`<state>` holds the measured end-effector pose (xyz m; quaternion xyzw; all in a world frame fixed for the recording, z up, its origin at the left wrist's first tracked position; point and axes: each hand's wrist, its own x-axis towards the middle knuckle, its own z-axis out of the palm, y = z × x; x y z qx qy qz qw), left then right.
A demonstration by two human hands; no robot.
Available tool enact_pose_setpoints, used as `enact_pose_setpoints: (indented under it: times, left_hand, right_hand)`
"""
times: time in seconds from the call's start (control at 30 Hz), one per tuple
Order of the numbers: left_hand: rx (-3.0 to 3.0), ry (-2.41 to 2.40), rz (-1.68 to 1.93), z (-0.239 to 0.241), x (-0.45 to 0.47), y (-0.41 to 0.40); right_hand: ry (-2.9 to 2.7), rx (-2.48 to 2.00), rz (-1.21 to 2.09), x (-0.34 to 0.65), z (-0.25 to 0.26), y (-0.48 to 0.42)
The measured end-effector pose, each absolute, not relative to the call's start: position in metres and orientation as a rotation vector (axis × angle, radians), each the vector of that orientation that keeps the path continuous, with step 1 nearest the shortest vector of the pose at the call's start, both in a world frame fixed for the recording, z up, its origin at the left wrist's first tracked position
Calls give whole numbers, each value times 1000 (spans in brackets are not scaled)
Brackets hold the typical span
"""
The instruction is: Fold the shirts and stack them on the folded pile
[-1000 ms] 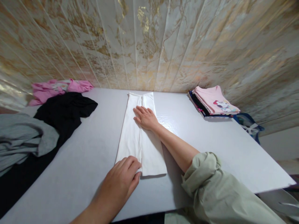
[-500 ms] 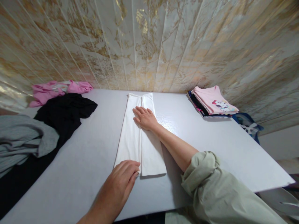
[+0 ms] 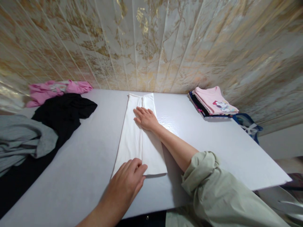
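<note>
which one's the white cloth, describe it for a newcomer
Find the table below the gold-patterned backdrop. In its middle, between the black garment and the pink-topped stack, the white cloth lies under the right hand. Of these clothes, it alone is a long, plain white strip.

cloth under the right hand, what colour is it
The cloth under the right hand is plain white; it shows in the head view.
</note>
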<state>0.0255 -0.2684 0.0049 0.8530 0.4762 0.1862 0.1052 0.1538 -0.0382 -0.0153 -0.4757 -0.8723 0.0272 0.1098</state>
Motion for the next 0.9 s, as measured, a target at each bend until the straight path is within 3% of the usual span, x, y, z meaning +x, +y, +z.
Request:
enact_pose_setpoints:
  times: [0.7, 0.9]
  left_hand:
    - [2556, 1276, 545, 11, 1, -275]
    - [2653, 1272, 409, 8, 14, -267]
  right_hand:
    - [-2552, -1379, 111, 155, -19, -35]
    - [-2485, -1277, 349, 164, -10, -28]
